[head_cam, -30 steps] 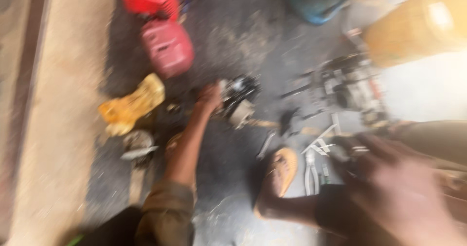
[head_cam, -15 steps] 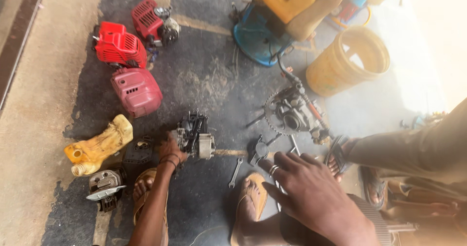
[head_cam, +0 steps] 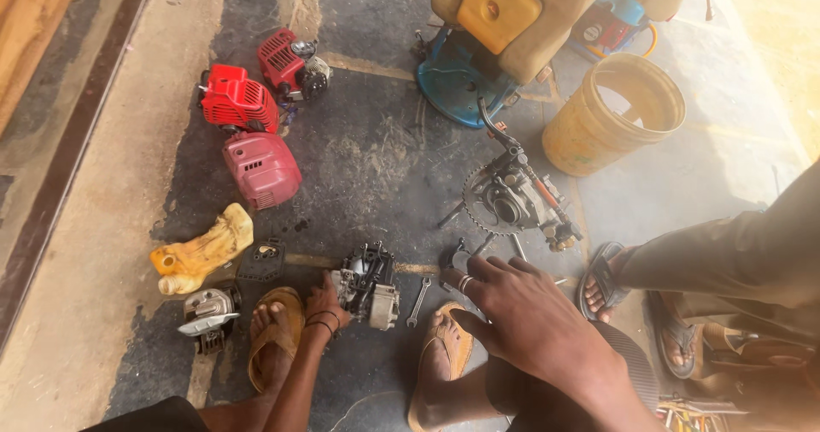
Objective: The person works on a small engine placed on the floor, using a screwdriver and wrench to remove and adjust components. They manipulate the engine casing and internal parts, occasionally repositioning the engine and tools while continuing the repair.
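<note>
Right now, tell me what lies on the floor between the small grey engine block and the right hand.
In the head view, a small steel spanner lies between the grey engine block and the right hand.

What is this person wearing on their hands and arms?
Both forearms are bare, with no sleeves or gloves. The left hand has dark thin bands around its wrist. The right hand wears a pale ring on one finger.

Dark, oil-stained concrete floor [head_cam: 376, 150] with a paler dusty strip [head_cam: 111, 184] on the left, a wooden edge [head_cam: 34, 22] top left, and bright sunlight washing the right.
</note>
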